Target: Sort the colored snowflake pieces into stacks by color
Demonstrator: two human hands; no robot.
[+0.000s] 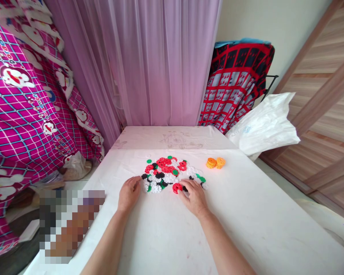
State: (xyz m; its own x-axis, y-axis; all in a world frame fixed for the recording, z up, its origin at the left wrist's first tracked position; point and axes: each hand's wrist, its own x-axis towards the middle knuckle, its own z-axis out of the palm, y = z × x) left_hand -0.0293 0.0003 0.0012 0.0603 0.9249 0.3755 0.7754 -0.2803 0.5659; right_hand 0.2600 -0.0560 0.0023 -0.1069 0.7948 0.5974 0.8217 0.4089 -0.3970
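Note:
A loose heap of small notched plastic discs [168, 176] in red, white, black and green lies on the white-covered table [166, 229]. At the heap's left edge is my left hand [129, 193], its fingers slightly bent and the tips next to a black disc [144, 176]; nothing shows in its grasp. Over the heap's right front edge, my right hand [194, 196] has its thumb and fingers closed around a red disc [176, 188]. The right palm hides some black and white discs. Two short orange stacks of discs [215, 163] stand to the right, apart from the heap.
A white plastic bag [265, 124] stands beyond the table's right edge. Mauve curtains [166, 65] hang behind the table. Pink patterned cloth [31, 95] drapes on the left; a red-and-black cloth [231, 84] hangs at back right. A blurred patch [74, 227] covers the left table edge.

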